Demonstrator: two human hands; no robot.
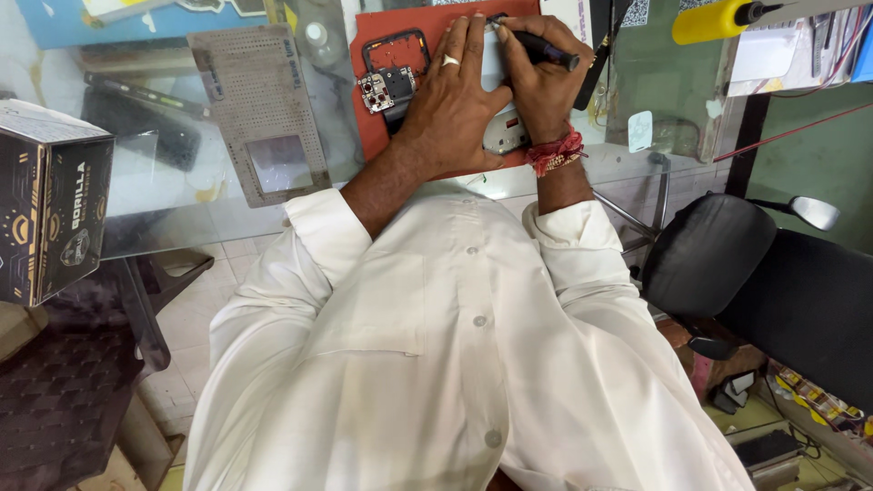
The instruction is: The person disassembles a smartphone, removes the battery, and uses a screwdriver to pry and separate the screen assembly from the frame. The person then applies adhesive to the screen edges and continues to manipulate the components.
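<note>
Covering most of phone (492, 68), left hand (452, 100)

Phone (492, 64) mostly under hands (496, 86)

A clear glass-topped table with a metal frame (164, 195) is taking up the upper part of the view, with pale square floor tiles (195, 314) showing through and below it. A black padded office chair (773, 273) is standing at the right, close to a green wall surface (818, 155), while a black box with gold print (50, 214) is sitting at the left table edge. A dark quilted brown seat cushion (59, 400) is lying at the lower left; even daylight-like lighting is filling the room.
</note>
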